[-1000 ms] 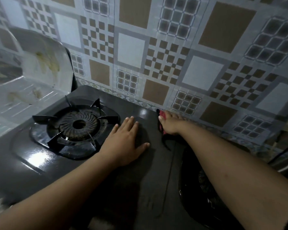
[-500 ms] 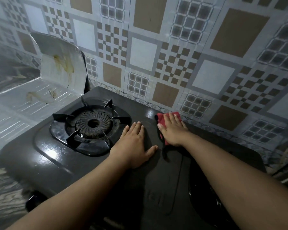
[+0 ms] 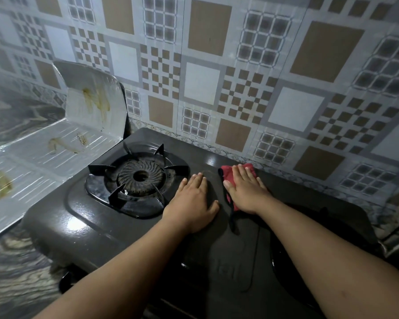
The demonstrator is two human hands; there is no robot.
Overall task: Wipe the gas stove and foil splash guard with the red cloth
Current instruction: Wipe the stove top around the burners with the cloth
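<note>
A person's right hand (image 3: 244,191) presses the red cloth (image 3: 230,180) flat against the gas stove (image 3: 83,229), at the far edge of the black top between its two burners, just beside the tiled wall (image 3: 217,65). The left hand (image 3: 192,203) rests palm-down on the bare metal close by, right of the left burner (image 3: 137,178).

The risks appear modest but real. Most of the cloth sits hidden under the palm, with a loose dark edge trailing toward the near side; a hard sweep to the left could snag it on the pointed pan supports. The glossy top looks slick, so the bracing left hand could slide into those same prongs. Whether the burner is warm cannot be told.

Neither hand forms a closed grip. The right hand's fingers lie straight and slightly spread, holding the cloth only by downward pressure. The left hand's fingers are straight and together, thumb out, holding nothing.

The foil splash guard (image 3: 62,143), at the far left of the stove on the table (image 3: 14,272), carries brownish streaks and appears not yet wiped.
</note>
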